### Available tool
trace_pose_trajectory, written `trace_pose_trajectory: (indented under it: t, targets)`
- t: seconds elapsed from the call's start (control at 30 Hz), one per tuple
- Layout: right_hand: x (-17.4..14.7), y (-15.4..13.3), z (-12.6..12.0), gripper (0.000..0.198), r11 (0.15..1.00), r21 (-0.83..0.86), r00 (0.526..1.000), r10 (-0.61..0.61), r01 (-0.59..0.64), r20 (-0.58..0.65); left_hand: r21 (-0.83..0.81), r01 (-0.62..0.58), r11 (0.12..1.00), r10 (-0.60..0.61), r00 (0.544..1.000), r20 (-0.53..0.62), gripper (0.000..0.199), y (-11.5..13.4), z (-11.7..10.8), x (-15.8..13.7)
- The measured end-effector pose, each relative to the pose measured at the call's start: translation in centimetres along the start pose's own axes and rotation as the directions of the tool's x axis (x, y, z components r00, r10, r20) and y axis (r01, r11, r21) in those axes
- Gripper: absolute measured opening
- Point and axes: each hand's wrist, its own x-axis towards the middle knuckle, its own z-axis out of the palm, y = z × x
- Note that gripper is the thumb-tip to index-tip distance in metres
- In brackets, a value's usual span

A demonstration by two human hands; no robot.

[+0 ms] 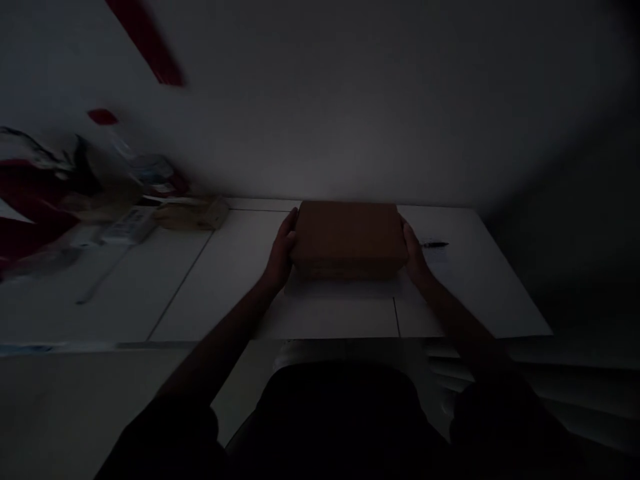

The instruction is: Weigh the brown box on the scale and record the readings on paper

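A brown cardboard box [350, 237] is gripped between my two hands over the white table [240, 267]. My left hand [281, 250] presses against the box's left side, and my right hand [413, 250] holds its right side. The scene is dark, so I cannot tell whether the box rests on the table or is slightly raised. Just right of my right hand lies a dark pen [435, 245], apparently on a pale sheet.
At the table's left end are a blurred wooden-looking block [187, 213], a white boxy item [131, 225] and red material [30, 193]. A pale wall [350, 120] rises behind the table, with a red strip [145, 43] on it.
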Motion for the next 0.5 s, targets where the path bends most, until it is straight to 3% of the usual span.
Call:
trace_pose_trajectory:
  t: [0.13,0.5]
  targets:
    - [-0.27,-0.18,0.04,0.071,0.998,0.058,1.0,-0.011,0.01,0.011,0.044,-0.025,0.999,0.024,1.0,0.014,0.067,0.87,0.72,-0.08]
    - [-0.63,0.26,-0.57,0.067,1.0,0.0,1.0,0.012,-0.012,-0.019,0.04,-0.024,0.999,0.023,0.999,0.029,0.067,1.17,0.59,-0.02]
